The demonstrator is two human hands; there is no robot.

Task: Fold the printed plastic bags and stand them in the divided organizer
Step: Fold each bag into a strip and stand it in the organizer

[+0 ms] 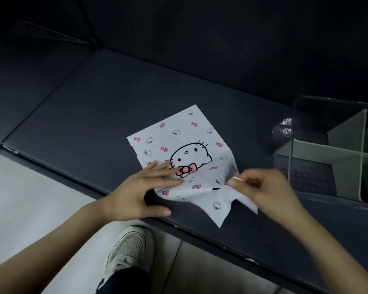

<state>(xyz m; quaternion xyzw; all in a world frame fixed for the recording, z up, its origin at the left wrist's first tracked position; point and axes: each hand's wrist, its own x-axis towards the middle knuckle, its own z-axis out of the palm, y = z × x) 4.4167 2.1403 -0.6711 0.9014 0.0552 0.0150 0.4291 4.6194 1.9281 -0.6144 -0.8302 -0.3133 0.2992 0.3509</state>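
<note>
The left hand [145, 187] lies flat with straight fingers, pressing down the near left part of the printed bag [179, 141], fingertips by the pink bow of the big cat face. The right hand [261, 187] pinches the bag's near right side between thumb and curled fingers, where the plastic is gathered and lifted slightly just above the cut-out handles.

The bag rests on the dark tabletop [94, 124] close to its near edge, turned at a slant. Its long axis runs from the far side back toward the near edge, drifting right as it comes closer. The straight closed end points away, and the two handle tips point at the near edge.

I judge the task barely begun. This bag is still spread nearly flat, with at most a first fold starting on the right, so its folding remains to be done. The divided organizer [344, 132] stands toward the right edge of the tabletop, apart from the bag, and its visible compartments show no folded bags.
</note>
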